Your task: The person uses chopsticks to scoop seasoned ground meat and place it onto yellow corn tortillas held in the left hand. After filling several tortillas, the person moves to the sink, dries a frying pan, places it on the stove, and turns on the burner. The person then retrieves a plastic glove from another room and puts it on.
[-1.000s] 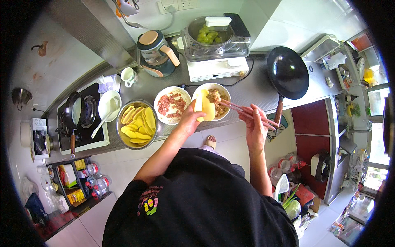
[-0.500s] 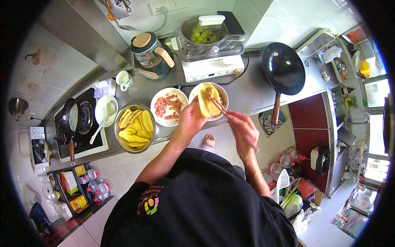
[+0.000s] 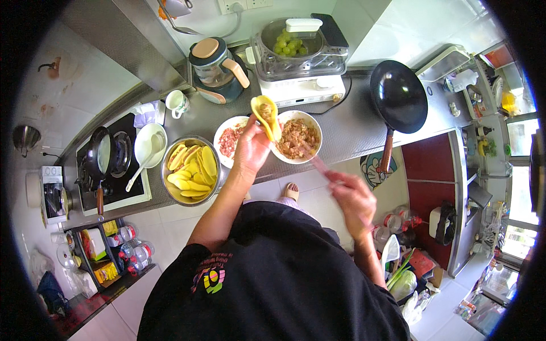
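Note:
My left hand point(image 3: 251, 149) holds up a yellow oval wrapper point(image 3: 273, 129), curled lengthwise with a lump of brown minced filling point(image 3: 265, 112) in it. My right hand point(image 3: 354, 199), smeared by motion, is closed around chopsticks point(image 3: 319, 165). Their tips are blurred over a white bowl point(image 3: 321, 135) of minced filling point(image 3: 297, 138). Partly behind my left hand, a second white bowl point(image 3: 218, 149) contains reddish chopped bits point(image 3: 229, 140). Further left, several yellow oval pieces point(image 3: 196, 173) lie in a steel bowl point(image 3: 166, 175).
A kettle-like appliance point(image 3: 215, 71) and a clear steamer point(image 3: 298, 51) with green grapes stand along the wall. On the right rests a black wok point(image 3: 399, 96), its handle past the counter edge. Left are a white bowl with a spoon point(image 3: 150, 146), a mug point(image 3: 177, 104) and a stove pan point(image 3: 98, 156).
The chopsticks have left the wrapper's filling and moved down to the filling bowl, my right hand shifting right and nearer me. My left hand has moved left with the wrapper, uncovering that bowl.

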### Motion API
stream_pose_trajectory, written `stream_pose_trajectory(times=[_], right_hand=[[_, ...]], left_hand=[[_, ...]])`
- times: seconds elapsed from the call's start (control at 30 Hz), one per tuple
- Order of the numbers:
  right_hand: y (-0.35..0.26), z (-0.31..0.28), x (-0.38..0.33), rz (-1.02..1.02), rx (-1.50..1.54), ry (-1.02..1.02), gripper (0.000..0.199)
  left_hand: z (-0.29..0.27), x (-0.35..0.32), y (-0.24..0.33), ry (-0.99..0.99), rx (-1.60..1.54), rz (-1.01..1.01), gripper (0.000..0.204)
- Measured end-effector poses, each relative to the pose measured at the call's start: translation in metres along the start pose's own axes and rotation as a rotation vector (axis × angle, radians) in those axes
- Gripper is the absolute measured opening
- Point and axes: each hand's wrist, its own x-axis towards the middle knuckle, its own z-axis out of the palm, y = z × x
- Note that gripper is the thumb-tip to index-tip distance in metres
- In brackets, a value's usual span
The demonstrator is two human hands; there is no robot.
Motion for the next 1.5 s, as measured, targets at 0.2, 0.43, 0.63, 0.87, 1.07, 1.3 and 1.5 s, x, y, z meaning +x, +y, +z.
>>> stream_pose_trajectory(times=[0.2,0.43,0.63,0.87,1.07,1.3,1.5], right_hand=[[0.105,0.021,0.020,0.367,0.480,0.286,0.026],[0.178,0.076,0.011,0.418,0.596,0.315,0.029],[0.193,0.081,0.015,0.511,0.635,0.475,0.031],[0.204,0.076,0.015,0.535,0.730,0.541,0.032],[0.198,0.065,0.010,0.537,0.972,0.570,0.033],[0.123,0.027,0.018,0.497,1.156,0.510,0.030],[0.062,0.031,0.029,0.402,1.044,0.416,0.029]], left_hand=[[-0.019,-0.022,0.004,0.091,-0.155,-0.108,0.039],[-0.025,-0.045,-0.003,0.144,-0.106,-0.123,0.034],[-0.036,-0.052,0.000,0.210,-0.155,-0.074,0.041],[-0.044,-0.056,-0.003,0.247,-0.135,-0.053,0.040],[-0.051,-0.057,-0.005,0.196,-0.098,-0.092,0.035],[-0.036,-0.043,-0.019,0.230,0.010,-0.103,0.035],[-0.003,-0.034,-0.028,0.202,0.026,-0.203,0.034]])
